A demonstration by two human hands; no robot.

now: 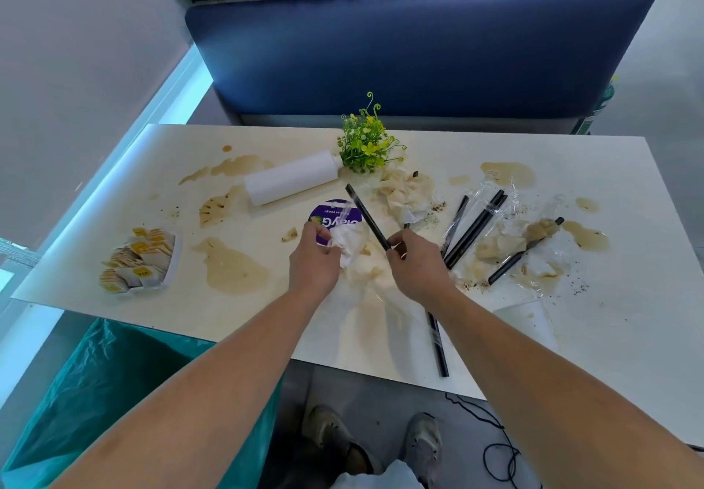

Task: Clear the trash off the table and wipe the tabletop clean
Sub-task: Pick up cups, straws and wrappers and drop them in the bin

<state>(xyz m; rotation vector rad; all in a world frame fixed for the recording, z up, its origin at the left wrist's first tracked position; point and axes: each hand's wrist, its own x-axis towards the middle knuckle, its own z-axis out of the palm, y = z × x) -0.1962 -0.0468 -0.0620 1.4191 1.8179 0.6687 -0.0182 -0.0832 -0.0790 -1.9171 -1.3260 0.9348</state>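
The white table [628, 355] is smeared with brown spills and littered with trash. My left hand [314, 260] grips a crumpled white napkin [352, 244] beside a purple-lidded cup [335, 218] at the table's middle. My right hand [415, 263] pinches a black straw [367, 216] that slants up and to the left. More black straws [474, 229] lie in clear wrappers to the right, next to soggy tissue [506, 242]. Another wad of tissue [405, 193] lies behind the hands. One straw [438, 347] lies at the near edge.
A white bottle [291, 177] lies on its side beside a small green plant [365, 145]. A tray of sachets [139, 260] sits at the left. A paper cup [529, 322] lies near the right front. A green trash bag [114, 393] hangs open below the left edge. A blue bench [419, 50] stands behind.
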